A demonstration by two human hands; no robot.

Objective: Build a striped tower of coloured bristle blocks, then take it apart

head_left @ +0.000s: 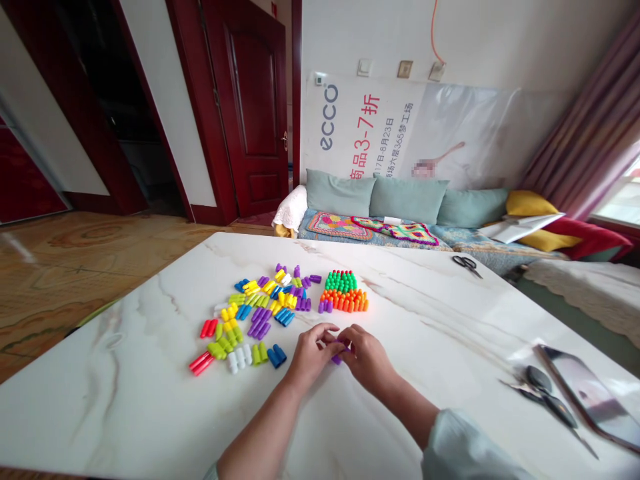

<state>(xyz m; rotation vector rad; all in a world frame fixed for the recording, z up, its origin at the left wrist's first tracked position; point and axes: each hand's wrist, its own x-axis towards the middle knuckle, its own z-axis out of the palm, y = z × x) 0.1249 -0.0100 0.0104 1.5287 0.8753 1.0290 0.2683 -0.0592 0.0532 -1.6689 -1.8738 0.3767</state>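
My left hand [313, 355] and my right hand [369, 357] meet over the near middle of the table, fingers pinched together. Between their fingertips is a small purple plastic piece [337, 360], mostly covered by the fingers. Just beyond the hands stands a tight block of small bullet-shaped pieces: a red row at the back, green pieces [341, 283], orange pieces [345, 301] and a few purple ones [325, 307] at the front left corner. Left of it lies a loose spread of pieces in joined rows, among them purple [259, 323], blue [277, 356], white [240, 359] and red [201, 363].
The white marble-patterned table [150, 400] fills the foreground. Black-handled scissors [467, 265] lie at its far right. Closer, another black-handled cutting tool [547, 397] lies beside a phone-like dark slab [595, 393]. Behind the table is a sofa with green cushions [410, 200].
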